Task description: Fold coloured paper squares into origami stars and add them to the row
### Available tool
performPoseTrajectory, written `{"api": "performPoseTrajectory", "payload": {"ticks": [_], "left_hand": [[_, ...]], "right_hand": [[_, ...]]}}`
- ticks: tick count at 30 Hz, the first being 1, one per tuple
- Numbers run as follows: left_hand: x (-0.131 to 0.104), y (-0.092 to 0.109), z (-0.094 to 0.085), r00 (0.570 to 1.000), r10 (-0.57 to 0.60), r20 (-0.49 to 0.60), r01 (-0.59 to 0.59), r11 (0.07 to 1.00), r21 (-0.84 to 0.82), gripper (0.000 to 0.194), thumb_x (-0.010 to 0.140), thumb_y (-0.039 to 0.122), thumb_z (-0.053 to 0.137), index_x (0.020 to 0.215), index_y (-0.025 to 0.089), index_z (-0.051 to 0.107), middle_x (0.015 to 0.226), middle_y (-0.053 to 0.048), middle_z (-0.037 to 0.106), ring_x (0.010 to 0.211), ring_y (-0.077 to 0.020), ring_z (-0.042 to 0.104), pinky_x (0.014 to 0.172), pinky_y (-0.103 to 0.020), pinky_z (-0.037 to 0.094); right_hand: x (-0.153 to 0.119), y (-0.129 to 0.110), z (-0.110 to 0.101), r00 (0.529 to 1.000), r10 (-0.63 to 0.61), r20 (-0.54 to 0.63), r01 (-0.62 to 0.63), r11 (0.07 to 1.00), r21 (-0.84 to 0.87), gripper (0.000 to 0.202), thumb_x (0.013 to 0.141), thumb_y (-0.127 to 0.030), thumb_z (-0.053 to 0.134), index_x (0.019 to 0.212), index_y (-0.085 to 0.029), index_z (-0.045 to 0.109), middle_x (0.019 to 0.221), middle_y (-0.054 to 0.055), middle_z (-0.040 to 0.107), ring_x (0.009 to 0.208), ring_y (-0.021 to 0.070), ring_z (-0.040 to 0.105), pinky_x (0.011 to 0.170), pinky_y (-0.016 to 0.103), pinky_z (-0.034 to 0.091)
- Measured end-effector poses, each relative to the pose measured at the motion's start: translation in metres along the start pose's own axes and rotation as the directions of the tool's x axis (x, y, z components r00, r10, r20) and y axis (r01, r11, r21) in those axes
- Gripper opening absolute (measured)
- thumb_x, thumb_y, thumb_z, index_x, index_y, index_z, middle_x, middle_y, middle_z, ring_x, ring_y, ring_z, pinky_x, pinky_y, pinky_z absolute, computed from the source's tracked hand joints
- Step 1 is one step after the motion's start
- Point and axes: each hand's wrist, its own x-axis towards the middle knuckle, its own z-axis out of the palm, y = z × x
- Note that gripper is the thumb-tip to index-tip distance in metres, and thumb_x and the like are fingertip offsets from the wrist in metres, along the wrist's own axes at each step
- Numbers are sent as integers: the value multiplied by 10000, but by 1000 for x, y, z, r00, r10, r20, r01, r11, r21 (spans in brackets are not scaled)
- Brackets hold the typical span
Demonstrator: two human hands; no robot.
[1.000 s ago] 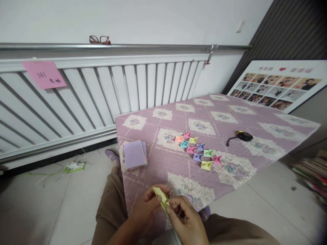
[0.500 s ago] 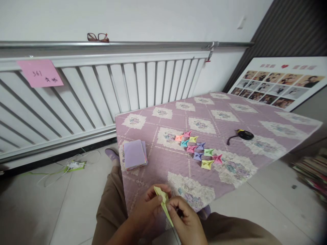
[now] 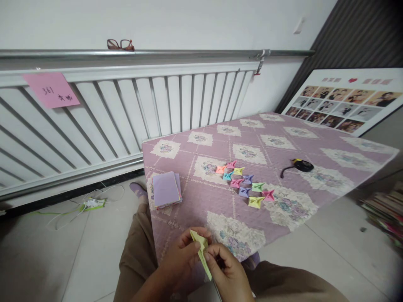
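Note:
A partly folded piece of yellow paper (image 3: 202,251) is held between both hands over the near edge of the table. My left hand (image 3: 184,256) pinches its upper part, with the thumb on top. On its right side, my right hand (image 3: 228,270) grips the paper with thumb and forefinger. Beyond the hands, several small folded paper shapes (image 3: 244,192) in pink, blue, yellow, green and orange stand grouped on the patterned tablecloth (image 3: 201,212). A stack of square paper (image 3: 166,189), purple on top, lies at the table's left side.
Farther right on the table is a black object (image 3: 302,165) with a short strap. A photo board (image 3: 346,100) leans at the back right. The white radiator (image 3: 185,100) runs behind the table, with glasses (image 3: 121,45) on the pipe above. A power strip (image 3: 94,204) lies on the floor.
The lower tip of the yellow paper has shifted slightly left, and the right hand's fingers have moved a little with it. Both hands still hold the paper.

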Motion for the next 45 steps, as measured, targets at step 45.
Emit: {"api": "performPoseTrajectory", "payload": {"ticks": [45], "left_hand": [[0, -14, -6, 996, -51, -77, 63, 985, 163, 370, 704, 362, 822, 1020, 209, 704, 982, -44, 667, 837, -173, 587, 805, -302, 412]], "right_hand": [[1, -2, -14, 942, -326, 81, 328, 840, -433, 138, 925, -233, 510, 900, -242, 646, 807, 33, 643, 736, 182, 655, 663, 274, 527]]}}
